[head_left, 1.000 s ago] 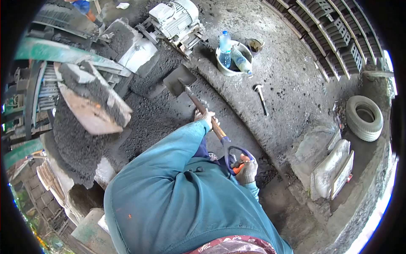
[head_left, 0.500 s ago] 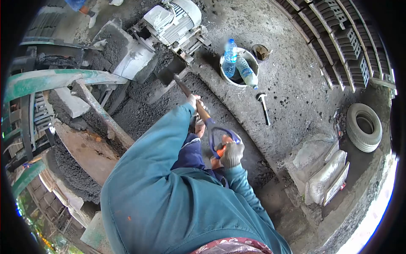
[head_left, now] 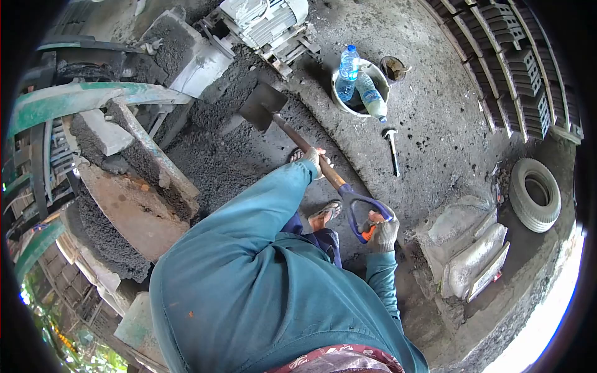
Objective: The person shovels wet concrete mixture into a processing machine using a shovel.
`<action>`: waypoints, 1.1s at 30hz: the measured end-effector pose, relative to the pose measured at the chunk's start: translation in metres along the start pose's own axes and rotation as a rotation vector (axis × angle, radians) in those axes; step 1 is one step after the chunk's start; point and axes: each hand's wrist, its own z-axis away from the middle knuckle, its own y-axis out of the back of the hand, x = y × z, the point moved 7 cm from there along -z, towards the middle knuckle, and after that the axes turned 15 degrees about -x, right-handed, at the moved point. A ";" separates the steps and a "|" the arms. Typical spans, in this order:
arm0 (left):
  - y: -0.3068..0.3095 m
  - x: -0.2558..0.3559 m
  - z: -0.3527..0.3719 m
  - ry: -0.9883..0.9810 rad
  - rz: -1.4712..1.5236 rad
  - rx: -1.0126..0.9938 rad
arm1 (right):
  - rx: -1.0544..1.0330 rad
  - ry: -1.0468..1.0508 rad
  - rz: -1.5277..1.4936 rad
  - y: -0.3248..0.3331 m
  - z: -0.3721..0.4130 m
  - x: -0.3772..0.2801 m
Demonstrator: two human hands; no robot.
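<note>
A shovel [head_left: 297, 138] with a wooden shaft and a purple-and-orange D-grip slants across the middle of the view. My left hand [head_left: 318, 163], in a light knit glove, is wrapped round the shaft midway along. Gloved likewise, my right hand [head_left: 383, 234] is closed on the D-grip. At the far end, the flat, dark blade [head_left: 263, 107] is at the edge of the dark grey loose mix [head_left: 214, 121], with no heap on it. My sandalled foot [head_left: 324, 215] shows below the shaft.
An electric motor [head_left: 267, 22] stands ahead. To its right are a bucket [head_left: 383, 93] holding two plastic bottles [head_left: 349, 67], and a hammer [head_left: 392, 151]. Green machine framing [head_left: 62, 112] lines the left. A tyre [head_left: 535, 196] and slabs [head_left: 476, 264] lie right, below racked blocks [head_left: 535, 74].
Both hands and the shovel have swung to the right. The blade has come away from beside the motor's base and shows more fully. A person's leg at the top left has left the view.
</note>
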 end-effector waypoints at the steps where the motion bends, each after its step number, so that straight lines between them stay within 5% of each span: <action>1: 0.005 0.006 -0.001 -0.013 -0.029 0.003 | -0.015 -0.025 0.000 -0.015 -0.003 -0.001; 4: 0.050 0.057 -0.006 -0.118 -0.036 0.011 | -0.150 -0.032 -0.009 -0.049 -0.015 0.029; 5: 0.059 0.068 0.007 0.029 0.022 -0.017 | -0.132 -0.158 -0.055 -0.080 -0.006 0.023; 7: 0.094 0.106 0.028 -0.111 -0.007 0.041 | -0.343 -0.066 0.252 -0.091 -0.018 0.064; 10: 0.046 0.065 0.076 -0.050 0.109 0.050 | -0.295 -0.057 0.130 -0.081 -0.007 0.011; 13: 0.088 0.034 0.017 0.038 0.214 -0.091 | -0.264 -0.089 0.036 -0.039 -0.021 0.019; 15: 0.105 0.044 0.010 -0.105 0.187 -0.006 | -0.287 -0.196 0.057 -0.043 -0.035 0.027; 25: 0.181 0.188 0.049 -0.185 0.054 0.261 | -0.360 -0.282 -0.005 -0.191 -0.082 0.074; 27: 0.169 0.204 0.074 -0.242 0.050 0.175 | -0.442 -0.296 0.070 -0.211 -0.086 0.087; 30: 0.178 0.221 0.089 -0.360 0.052 0.025 | -0.732 0.282 0.771 -0.250 -0.083 0.076; 33: 0.146 0.211 0.081 -0.455 0.288 -0.270 | -0.874 0.336 0.958 -0.256 -0.075 0.007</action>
